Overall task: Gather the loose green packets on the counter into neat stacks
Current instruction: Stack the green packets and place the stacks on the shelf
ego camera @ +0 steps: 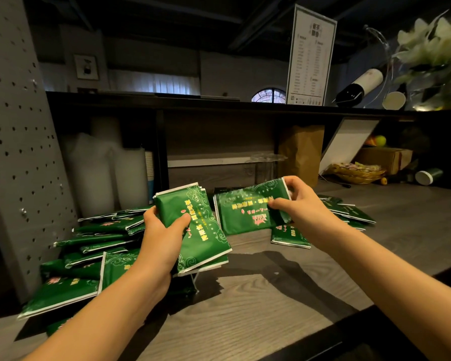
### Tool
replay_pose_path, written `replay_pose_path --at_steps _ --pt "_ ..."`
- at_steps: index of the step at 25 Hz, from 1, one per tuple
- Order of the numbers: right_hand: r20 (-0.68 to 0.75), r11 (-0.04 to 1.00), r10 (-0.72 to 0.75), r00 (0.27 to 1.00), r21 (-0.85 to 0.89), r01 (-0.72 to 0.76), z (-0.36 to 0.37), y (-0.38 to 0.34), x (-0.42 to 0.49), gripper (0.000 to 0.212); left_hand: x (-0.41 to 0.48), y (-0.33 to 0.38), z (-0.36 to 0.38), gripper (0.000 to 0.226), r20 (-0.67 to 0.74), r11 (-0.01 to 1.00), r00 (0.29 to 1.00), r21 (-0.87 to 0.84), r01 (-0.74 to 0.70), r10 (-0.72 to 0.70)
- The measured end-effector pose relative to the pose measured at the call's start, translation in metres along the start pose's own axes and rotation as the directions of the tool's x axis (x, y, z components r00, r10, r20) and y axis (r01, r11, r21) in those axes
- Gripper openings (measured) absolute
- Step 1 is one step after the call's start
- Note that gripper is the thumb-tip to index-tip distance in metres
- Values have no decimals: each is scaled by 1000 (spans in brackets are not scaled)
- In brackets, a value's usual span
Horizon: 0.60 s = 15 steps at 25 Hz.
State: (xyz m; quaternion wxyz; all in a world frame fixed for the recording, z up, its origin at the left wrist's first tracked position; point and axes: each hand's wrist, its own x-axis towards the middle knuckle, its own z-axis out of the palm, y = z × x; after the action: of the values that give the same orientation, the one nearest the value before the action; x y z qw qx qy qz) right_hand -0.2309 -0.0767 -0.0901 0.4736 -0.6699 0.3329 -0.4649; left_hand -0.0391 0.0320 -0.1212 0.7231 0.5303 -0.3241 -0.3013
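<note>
At the bottom of the frame runs the grey wood-grain counter (pixel 245 308), and on its lower left lies a loose heap of green packets (pixel 89 246), overlapping at odd angles beside a grey perforated panel (pixel 16 152). Just above the heap, left of centre, the left hand (pixel 162 235) grips a held stack of packets (pixel 201 230), thumb across the top face and fingers curled underneath, lifted off the counter and tilted. Right of centre, the right hand (pixel 300 204) pinches a raised packet (pixel 245 212) by its right edge, thumb in front and fingers curled behind. Under that wrist a single packet (pixel 288 237) lies flat, and a few more packets (pixel 352 212) lie behind the right hand. Further back stand a brown paper bag (pixel 301 152) and a yellow basket (pixel 357 173); on the upper shelf, a menu card (pixel 310 56) and a tilted wine bottle (pixel 359 86).
</note>
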Motion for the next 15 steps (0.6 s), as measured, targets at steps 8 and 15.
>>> replay_pose_path --at_steps 8,15 --pt "-18 961 54 998 271 -47 33 -10 -8 19 2 2 -1 37 -49 998 998 -43 39 -41" --pt "6 989 63 998 137 -63 53 0 -14 8 -1 4 2 39 -74 996 997 -89 -6 -1"
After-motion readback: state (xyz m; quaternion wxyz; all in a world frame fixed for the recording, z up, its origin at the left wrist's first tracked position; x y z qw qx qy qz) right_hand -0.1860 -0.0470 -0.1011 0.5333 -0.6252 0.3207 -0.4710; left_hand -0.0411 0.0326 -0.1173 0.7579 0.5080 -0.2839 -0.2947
